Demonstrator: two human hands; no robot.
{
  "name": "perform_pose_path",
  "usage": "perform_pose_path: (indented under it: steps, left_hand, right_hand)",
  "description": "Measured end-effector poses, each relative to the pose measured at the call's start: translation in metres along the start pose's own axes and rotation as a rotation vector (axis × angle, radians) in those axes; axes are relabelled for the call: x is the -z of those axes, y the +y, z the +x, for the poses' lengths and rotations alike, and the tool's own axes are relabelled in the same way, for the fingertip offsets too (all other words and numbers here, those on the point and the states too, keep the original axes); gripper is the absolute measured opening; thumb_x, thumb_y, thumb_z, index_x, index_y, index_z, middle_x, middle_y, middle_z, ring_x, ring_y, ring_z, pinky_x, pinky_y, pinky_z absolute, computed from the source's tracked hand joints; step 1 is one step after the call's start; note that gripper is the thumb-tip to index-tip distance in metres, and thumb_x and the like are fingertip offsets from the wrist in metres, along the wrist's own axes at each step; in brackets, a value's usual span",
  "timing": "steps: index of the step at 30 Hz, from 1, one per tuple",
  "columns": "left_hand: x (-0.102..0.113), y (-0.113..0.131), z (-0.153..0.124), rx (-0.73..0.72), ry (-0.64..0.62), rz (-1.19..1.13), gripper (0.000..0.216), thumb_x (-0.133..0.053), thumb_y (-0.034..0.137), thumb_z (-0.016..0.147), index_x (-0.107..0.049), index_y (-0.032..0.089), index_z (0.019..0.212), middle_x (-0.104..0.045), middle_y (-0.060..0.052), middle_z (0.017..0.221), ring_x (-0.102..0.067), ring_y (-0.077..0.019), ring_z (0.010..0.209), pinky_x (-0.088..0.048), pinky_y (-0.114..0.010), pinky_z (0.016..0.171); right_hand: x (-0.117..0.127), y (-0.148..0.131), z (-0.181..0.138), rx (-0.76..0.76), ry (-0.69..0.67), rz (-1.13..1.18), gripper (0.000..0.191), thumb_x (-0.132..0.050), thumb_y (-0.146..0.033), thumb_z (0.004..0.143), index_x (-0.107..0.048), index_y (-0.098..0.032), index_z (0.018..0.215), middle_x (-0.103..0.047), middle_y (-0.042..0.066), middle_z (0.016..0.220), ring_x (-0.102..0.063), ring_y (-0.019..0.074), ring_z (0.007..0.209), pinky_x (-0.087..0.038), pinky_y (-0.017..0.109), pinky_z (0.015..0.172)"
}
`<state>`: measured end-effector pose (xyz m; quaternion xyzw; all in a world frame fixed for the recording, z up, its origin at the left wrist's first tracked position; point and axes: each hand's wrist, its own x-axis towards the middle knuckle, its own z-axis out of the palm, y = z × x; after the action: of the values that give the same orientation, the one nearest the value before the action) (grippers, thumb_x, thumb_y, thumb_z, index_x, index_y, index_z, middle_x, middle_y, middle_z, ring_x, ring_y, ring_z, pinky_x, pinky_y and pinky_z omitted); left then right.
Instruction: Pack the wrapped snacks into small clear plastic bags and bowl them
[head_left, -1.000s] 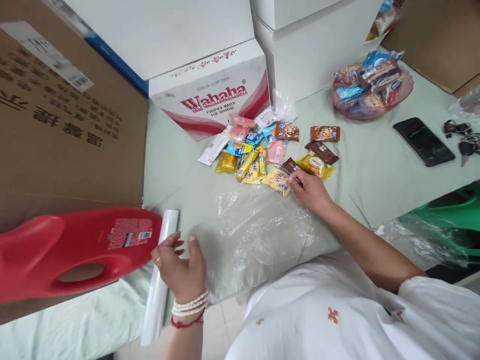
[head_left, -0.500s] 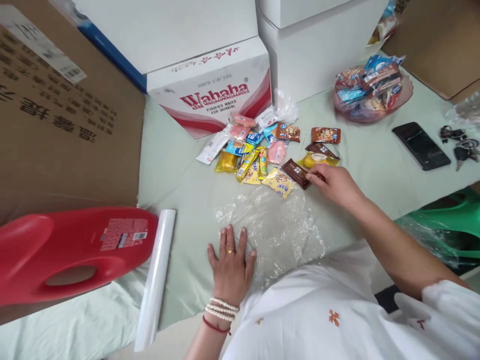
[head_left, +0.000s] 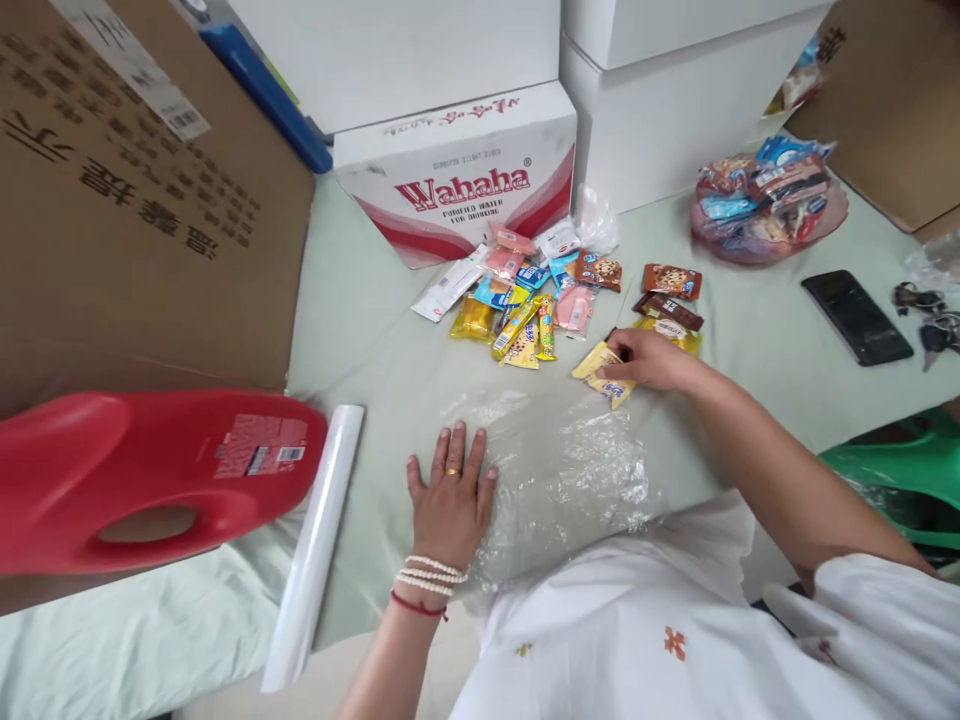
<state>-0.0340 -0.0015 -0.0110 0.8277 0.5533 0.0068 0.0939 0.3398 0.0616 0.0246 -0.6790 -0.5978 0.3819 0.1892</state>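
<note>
My left hand (head_left: 452, 497) lies flat with fingers spread, at the left edge of a clear plastic sheet (head_left: 559, 470). My right hand (head_left: 649, 358) is closed on a pale yellow snack packet (head_left: 606, 378) above the sheet's far edge. A dark brown edge shows by its fingers; most of that is hidden. Just beyond that hand are a brown cookie packet (head_left: 673, 281), a dark brown packet (head_left: 670, 309) and a yellow packet (head_left: 679, 334). To the left sits a pile of small wrapped snacks, with a yellow stick packet (head_left: 516, 328) and a pink packet (head_left: 575, 308) among them.
A Wahaha water box (head_left: 465, 185) stands behind the pile. At the right are a bowl (head_left: 709, 235) of snacks, a black phone (head_left: 857, 318) and keys (head_left: 941, 335). A red jug (head_left: 172, 480) and a white film roll (head_left: 315, 550) lie at the left beside a cardboard box (head_left: 150, 220).
My right hand has gone from the dark brown packet by the pile to the pale yellow packet, now gripped and shifted away from the pile. My left hand stays flat. The view has shifted slightly.
</note>
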Motion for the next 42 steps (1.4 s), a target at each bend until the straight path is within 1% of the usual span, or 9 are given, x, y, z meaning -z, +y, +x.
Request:
perform_pose_path:
  steps: [4, 9, 13, 19, 23, 26, 30, 33, 42]
  left_hand:
    - [0.000, 0.001, -0.002, -0.021, 0.016, -0.019, 0.054, -0.033, 0.040, 0.106, -0.044, 0.029, 0.158, -0.035, -0.013, 0.168, -0.033, -0.0347, 0.156, -0.007, -0.072, 0.124]
    - [0.002, 0.001, -0.002, -0.021, 0.006, -0.014, 0.054, -0.033, 0.040, 0.106, -0.045, 0.028, 0.158, -0.034, -0.012, 0.168, -0.032, -0.0349, 0.156, -0.007, -0.073, 0.123]
    - [-0.001, 0.000, -0.003, -0.001, 0.023, -0.030, 0.060, -0.034, 0.043, 0.105, -0.037, 0.023, 0.161, -0.031, -0.016, 0.169, -0.032, -0.0355, 0.156, -0.008, -0.074, 0.123]
    - [-0.001, -0.004, -0.003, -0.009, 0.033, -0.068, 0.066, -0.036, 0.048, 0.104, -0.031, 0.021, 0.164, -0.030, -0.018, 0.169, -0.032, -0.0362, 0.156, -0.008, -0.073, 0.124]
    - [0.001, -0.006, -0.001, -0.032, -0.005, -0.026, 0.058, -0.032, 0.044, 0.106, -0.039, 0.026, 0.161, -0.031, -0.015, 0.170, -0.030, -0.0345, 0.157, -0.009, -0.073, 0.123]
    - [0.001, -0.004, 0.001, -0.041, -0.008, 0.036, 0.055, -0.033, 0.042, 0.106, -0.043, 0.026, 0.158, -0.030, -0.014, 0.170, -0.029, -0.0351, 0.158, -0.011, -0.075, 0.122]
    - [-0.001, -0.002, 0.000, -0.052, 0.010, 0.073, 0.055, -0.033, 0.043, 0.107, -0.044, 0.026, 0.158, -0.032, -0.013, 0.170, -0.031, -0.0357, 0.157, -0.015, -0.075, 0.121]
    - [-0.001, -0.002, -0.001, -0.050, 0.022, 0.073, 0.055, -0.034, 0.044, 0.107, -0.044, 0.025, 0.158, -0.034, -0.012, 0.169, -0.032, -0.0357, 0.156, -0.017, -0.074, 0.121]
    - [-0.003, -0.005, -0.002, -0.055, 0.061, 0.023, 0.054, -0.039, 0.044, 0.105, -0.049, 0.024, 0.155, -0.038, -0.013, 0.167, -0.035, -0.0357, 0.155, -0.016, -0.072, 0.122]
  right_hand:
    - [0.019, -0.012, 0.002, -0.036, 0.014, 0.392, 0.051, -0.087, -0.062, 0.063, -0.059, -0.020, 0.070, -0.059, -0.001, 0.064, -0.048, 0.0116, 0.057, -0.034, 0.026, 0.053]
    - [0.013, -0.059, 0.036, 0.023, 0.194, 0.485, 0.045, -0.088, -0.051, 0.064, -0.056, -0.020, 0.065, -0.055, -0.002, 0.059, -0.045, 0.0101, 0.057, -0.032, 0.024, 0.052]
    - [0.013, -0.042, 0.042, -0.067, 0.250, 0.444, 0.042, -0.088, -0.044, 0.064, -0.054, -0.020, 0.064, -0.053, -0.003, 0.058, -0.043, 0.0091, 0.054, -0.030, 0.024, 0.050]
    - [0.036, 0.011, -0.002, -0.266, 0.425, 0.434, 0.039, -0.090, -0.039, 0.061, -0.056, -0.020, 0.067, -0.057, -0.001, 0.058, -0.044, 0.0097, 0.050, -0.032, 0.024, 0.046]
    - [0.038, -0.010, -0.004, -0.157, 0.476, 0.745, 0.032, -0.085, -0.039, 0.068, -0.061, -0.020, 0.078, -0.057, -0.002, 0.061, -0.044, 0.0094, 0.048, -0.035, 0.023, 0.046]
    - [0.010, -0.042, 0.026, -0.083, 0.375, 0.832, 0.024, -0.080, -0.033, 0.074, -0.061, -0.018, 0.077, -0.063, 0.000, 0.069, -0.057, 0.0136, 0.058, -0.047, 0.026, 0.057]
    - [-0.046, -0.076, 0.072, -0.158, 0.356, 0.420, 0.020, -0.065, -0.025, 0.085, -0.059, -0.017, 0.068, -0.064, 0.002, 0.069, -0.063, 0.0172, 0.071, -0.049, 0.027, 0.069]
    - [-0.071, -0.091, 0.083, -0.162, 0.389, 0.139, 0.025, -0.054, -0.034, 0.097, -0.066, -0.017, 0.082, -0.071, 0.006, 0.081, -0.067, 0.0204, 0.083, -0.050, 0.029, 0.076]
    - [-0.079, -0.123, 0.061, -0.147, 0.155, -0.344, 0.049, -0.062, -0.045, 0.094, -0.058, -0.015, 0.132, -0.065, 0.021, 0.135, -0.066, 0.0332, 0.119, -0.053, 0.041, 0.094]
